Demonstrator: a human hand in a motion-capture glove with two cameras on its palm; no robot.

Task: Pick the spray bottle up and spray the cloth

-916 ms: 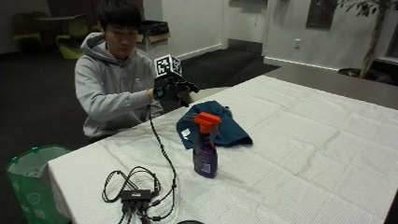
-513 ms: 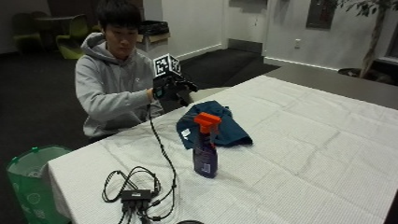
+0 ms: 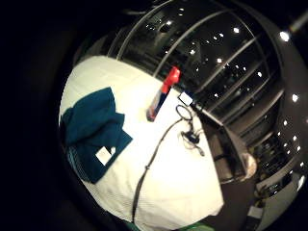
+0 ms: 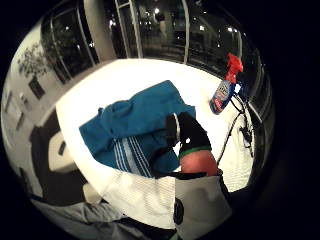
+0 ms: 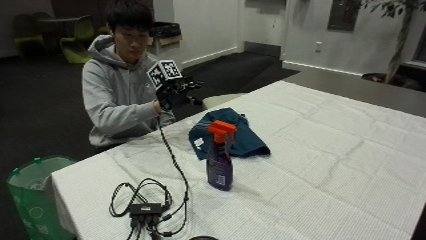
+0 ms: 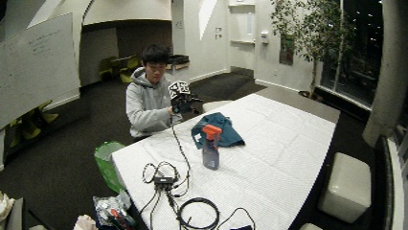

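so no step started yet: the gloved right hand (image 5: 170, 92) is raised in front of the person's chest, above the near edge of the surface (image 5: 333, 165), well apart from the spray bottle (image 5: 219, 157). whether the grip is spread or pressed together i cannot tell; the outside views show the glove mostly from behind and nothing sits in it

spray bottle stands upright on the white cloth-covered surface, orange trigger head on top, purple body, nothing touching it. it's between the cloth (image 5: 229, 132) and a cable bundle with a small black box (image 5: 146, 207) nearer the surface end. the cloth is a crumpled blue towel lying flat, just beside the bottle on the person's side; the thumb side palm view shows the cloth (image 4: 135, 127) closer to the palm and the bottle (image 4: 224, 90) further out beyond it. the little finger side palm view agrees: bottle (image 3: 162, 94) upright, apart from the cloth (image 3: 94, 132)

judgement: this is pre-reach, task about zero done. next move calls for carrying the hand out over the cloth to the bottle, wrapping round the neck under the trigger head with a finger free for the trigger, lifting, then turning the nozzle back toward the cloth. nozzle direction is hard to read from here, so check it before squeezing. glove cable trails past the bottle and could snag or tip it on the reach
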